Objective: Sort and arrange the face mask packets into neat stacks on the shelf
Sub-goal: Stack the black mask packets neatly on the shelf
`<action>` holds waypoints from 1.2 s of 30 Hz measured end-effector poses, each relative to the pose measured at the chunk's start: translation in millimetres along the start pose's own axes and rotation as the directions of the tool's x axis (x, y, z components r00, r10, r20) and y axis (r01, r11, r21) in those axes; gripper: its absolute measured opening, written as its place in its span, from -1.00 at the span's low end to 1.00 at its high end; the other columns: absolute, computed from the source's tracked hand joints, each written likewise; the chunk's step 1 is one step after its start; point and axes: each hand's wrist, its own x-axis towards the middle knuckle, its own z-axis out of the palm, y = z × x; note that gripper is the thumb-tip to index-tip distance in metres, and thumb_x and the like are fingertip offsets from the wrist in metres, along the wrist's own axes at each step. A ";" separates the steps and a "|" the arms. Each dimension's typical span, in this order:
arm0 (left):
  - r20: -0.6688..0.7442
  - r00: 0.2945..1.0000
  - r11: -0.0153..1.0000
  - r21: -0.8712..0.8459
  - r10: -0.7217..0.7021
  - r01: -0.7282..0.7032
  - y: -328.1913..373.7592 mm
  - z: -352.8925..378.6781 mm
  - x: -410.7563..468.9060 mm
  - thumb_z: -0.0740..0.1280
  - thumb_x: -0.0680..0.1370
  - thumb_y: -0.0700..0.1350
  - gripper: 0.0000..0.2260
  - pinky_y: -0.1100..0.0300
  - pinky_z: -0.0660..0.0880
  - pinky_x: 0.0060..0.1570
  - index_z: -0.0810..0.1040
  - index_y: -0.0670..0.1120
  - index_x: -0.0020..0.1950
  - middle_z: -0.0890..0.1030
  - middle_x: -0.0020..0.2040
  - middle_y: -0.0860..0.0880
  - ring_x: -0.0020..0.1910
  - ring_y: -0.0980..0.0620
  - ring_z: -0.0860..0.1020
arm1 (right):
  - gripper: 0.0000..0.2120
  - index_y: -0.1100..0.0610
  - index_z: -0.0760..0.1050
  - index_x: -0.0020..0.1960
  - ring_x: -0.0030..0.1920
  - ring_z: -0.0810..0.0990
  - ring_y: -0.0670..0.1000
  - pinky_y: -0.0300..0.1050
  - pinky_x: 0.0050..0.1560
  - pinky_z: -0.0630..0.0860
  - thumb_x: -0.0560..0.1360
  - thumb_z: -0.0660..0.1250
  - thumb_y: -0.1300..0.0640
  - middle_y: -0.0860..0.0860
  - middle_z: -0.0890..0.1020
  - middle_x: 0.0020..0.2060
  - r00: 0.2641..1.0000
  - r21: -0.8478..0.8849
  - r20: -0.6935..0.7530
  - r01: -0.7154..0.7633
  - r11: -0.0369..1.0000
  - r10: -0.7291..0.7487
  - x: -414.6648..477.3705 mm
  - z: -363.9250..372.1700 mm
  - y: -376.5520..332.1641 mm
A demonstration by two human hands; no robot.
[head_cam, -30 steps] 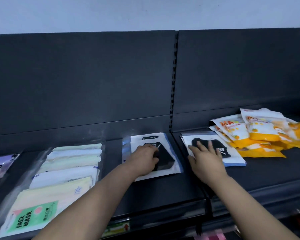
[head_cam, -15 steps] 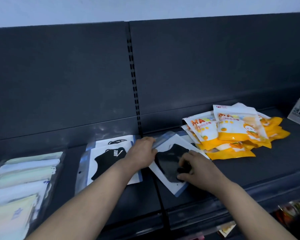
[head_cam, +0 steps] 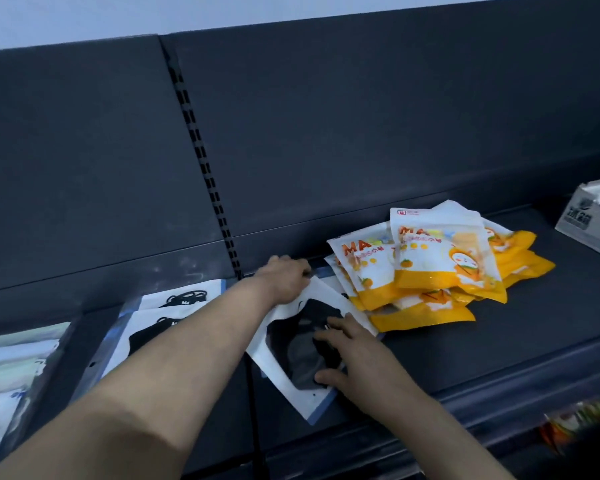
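A white packet with a black mask (head_cam: 291, 344) lies tilted on the dark shelf (head_cam: 499, 344), its corner over the front lip. My left hand (head_cam: 286, 278) grips its far top edge. My right hand (head_cam: 352, 358) presses on its near right side, thumb at the lower edge. To the left lies a stack of similar black-mask packets (head_cam: 167, 311), partly hidden by my left forearm. A loose heap of orange and white mask packets (head_cam: 433, 268) sits just right of the held packet.
Pale mask packets (head_cam: 11, 368) in clear sleeves lie at the far left. A white cardboard box (head_cam: 589, 220) stands at the right edge. A slotted upright (head_cam: 205, 168) divides the dark back panel. Colourful goods (head_cam: 575, 424) show on a lower shelf.
The view has swung right. The right-hand black-mask packet has been turned from square to tilted and drawn toward the shelf front. My left hand moved from the left stack onto this packet.
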 end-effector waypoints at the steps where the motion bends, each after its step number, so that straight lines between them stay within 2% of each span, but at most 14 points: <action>1: -0.032 0.999 1.000 -0.025 -0.004 0.003 2.7 -1.3 2.5 0.13 0.63 0.01 -0.66 -0.01 0.33 0.29 0.38 0.01 0.40 0.40 0.33 -0.13 0.33 -0.15 0.29 | -0.43 -0.08 0.28 0.44 0.54 -0.02 -0.03 -0.09 0.47 0.17 0.48 0.35 -0.11 -0.08 0.14 0.51 1.000 0.005 0.001 0.005 1.000 -0.005 -0.4 0.6 1.2; 3: -0.061 0.998 0.998 -0.056 -0.007 0.003 7.9 -3.4 6.1 0.16 0.62 0.03 -0.64 -0.01 0.33 0.30 0.36 0.02 0.42 0.39 0.33 -0.12 0.33 -0.13 0.29 | -0.44 -0.06 0.28 0.44 0.54 -0.05 -0.03 -0.09 0.47 0.15 0.49 0.34 -0.10 -0.07 0.14 0.51 1.000 0.007 -0.006 0.021 1.000 -0.021 -1.4 2.5 4.2; 6: -0.007 0.999 0.999 0.022 -0.040 0.040 10.7 -2.3 5.4 0.10 0.63 0.05 -0.60 -0.09 0.24 0.33 0.26 0.12 0.48 0.28 0.41 -0.10 0.38 -0.14 0.20 | -0.46 -0.04 0.29 0.43 0.54 -0.05 -0.05 -0.12 0.44 0.15 0.50 0.33 -0.09 -0.07 0.17 0.49 0.999 0.011 -0.022 0.046 0.999 -0.046 -2.3 3.7 7.7; 9: 0.054 0.998 1.000 0.006 -0.031 0.031 8.1 1.2 1.1 0.10 0.62 0.02 -0.69 -0.11 0.24 0.31 0.36 0.09 0.37 0.30 0.39 -0.07 0.37 -0.14 0.21 | -0.45 -0.03 0.28 0.43 0.54 -0.04 -0.05 -0.14 0.45 0.12 0.50 0.34 -0.08 -0.09 0.17 0.47 0.998 0.011 -0.032 0.053 0.999 -0.052 -2.3 4.1 8.3; 11: -0.069 0.998 0.984 -0.175 0.010 -0.022 7.5 -1.9 0.4 0.18 0.60 -0.06 -0.82 -0.03 0.39 0.22 0.46 0.01 0.17 0.46 0.21 -0.05 0.25 -0.11 0.36 | -0.43 -0.02 0.27 0.44 0.53 -0.02 -0.06 -0.16 0.43 0.14 0.49 0.35 -0.08 -0.11 0.17 0.46 0.998 0.030 -0.039 0.059 0.998 -0.057 -3.0 4.2 7.9; 13: -0.192 0.981 0.936 -0.338 0.037 -0.101 10.0 -12.9 -2.2 0.25 0.57 -0.13 -0.96 0.14 0.46 -0.02 0.49 -0.01 -0.02 0.53 -0.03 0.04 0.02 0.00 0.49 | -0.43 -0.03 0.25 0.44 0.52 -0.01 -0.08 -0.19 0.40 0.17 0.50 0.34 -0.09 -0.13 0.15 0.45 0.995 0.031 -0.061 0.078 0.996 -0.076 -5.0 4.1 9.0; 15: -0.246 0.967 0.921 -0.361 0.058 -0.147 10.1 -29.4 -9.3 0.31 0.54 -0.13 -0.94 0.24 0.39 -0.22 0.49 0.00 -0.12 0.51 -0.17 0.12 -0.14 0.07 0.48 | -0.44 -0.05 0.25 0.43 0.52 -0.03 -0.12 -0.22 0.41 0.16 0.49 0.34 -0.09 -0.16 0.13 0.46 0.991 0.039 -0.083 0.110 0.993 -0.106 -7.3 3.2 9.2; 17: -0.283 0.959 0.924 -0.359 0.029 -0.134 1.8 -44.8 -20.8 0.35 0.51 -0.13 -0.93 0.25 0.39 -0.28 0.51 0.00 -0.16 0.50 -0.22 0.14 -0.20 0.08 0.47 | -0.46 -0.07 0.28 0.41 0.51 -0.04 -0.17 -0.28 0.41 0.11 0.49 0.34 -0.10 -0.19 0.14 0.46 0.981 0.049 -0.120 0.162 0.986 -0.155 -6.0 2.4 5.0; 21: -0.303 0.939 0.847 -0.532 -0.165 -0.023 -42.4 -54.4 -53.8 0.39 0.48 -0.16 -0.90 0.17 0.51 -0.04 0.51 -0.05 -0.21 0.63 -0.16 0.04 -0.14 0.05 0.57 | -0.55 -0.07 0.37 0.35 0.48 0.09 -0.19 -0.28 0.40 0.17 0.49 0.34 -0.10 -0.22 0.25 0.39 0.957 0.080 -0.197 0.233 0.969 -0.214 7.5 5.7 -20.9; 25: -0.292 0.897 0.783 -0.615 -0.332 0.090 -102.8 -41.4 -104.0 0.40 0.49 -0.15 -0.88 0.23 0.47 -0.15 0.52 -0.05 -0.22 0.58 -0.26 0.07 -0.25 0.10 0.52 | -0.58 -0.08 0.38 0.32 0.35 0.29 -0.19 -0.15 0.36 0.31 0.49 0.34 -0.10 -0.24 0.29 0.31 0.950 0.106 -0.148 0.293 0.950 -0.276 21.1 25.4 -65.5; 27: -0.283 0.883 0.763 -0.635 -0.374 0.120 -123.6 -32.8 -120.5 0.40 0.50 -0.16 -0.88 0.19 0.48 -0.12 0.53 -0.06 -0.23 0.58 -0.28 0.07 -0.25 0.07 0.52 | -0.58 -0.10 0.37 0.32 0.32 0.32 -0.19 -0.11 0.35 0.32 0.49 0.33 -0.11 -0.24 0.28 0.32 0.953 0.114 -0.104 0.297 0.948 -0.286 23.2 34.9 -80.7; 29: -0.279 0.857 0.730 -0.666 -0.434 0.152 -149.3 -25.1 -141.9 0.40 0.50 -0.15 -0.89 0.13 0.52 -0.06 0.53 -0.07 -0.22 0.60 -0.27 0.02 -0.25 0.04 0.53 | -0.57 -0.10 0.36 0.34 0.33 0.32 -0.17 -0.14 0.37 0.29 0.50 0.32 -0.12 -0.23 0.27 0.34 0.949 0.105 -0.077 0.314 0.944 -0.307 25.6 48.5 -101.2; 32: -0.274 0.823 0.699 -0.689 -0.497 0.192 -184.2 -16.9 -165.0 0.41 0.50 -0.13 -0.87 0.11 0.53 -0.01 0.52 -0.05 -0.24 0.63 -0.21 0.02 -0.19 0.01 0.57 | -0.57 -0.11 0.35 0.35 0.43 0.20 -0.18 -0.26 0.40 0.19 0.51 0.30 -0.12 -0.21 0.23 0.39 0.953 0.104 -0.054 0.302 0.948 -0.298 26.9 64.8 -123.6; 36: -0.305 0.781 0.711 -0.663 -0.544 0.237 -207.2 -8.0 -178.1 0.42 0.48 -0.08 -0.90 0.12 0.52 -0.01 0.55 -0.03 -0.22 0.62 -0.24 0.13 -0.15 0.01 0.59 | -0.51 -0.10 0.30 0.39 0.48 0.13 -0.12 -0.18 0.43 0.18 0.51 0.29 -0.16 -0.11 0.16 0.47 0.979 0.093 -0.017 0.202 0.975 -0.201 30.3 78.3 -142.0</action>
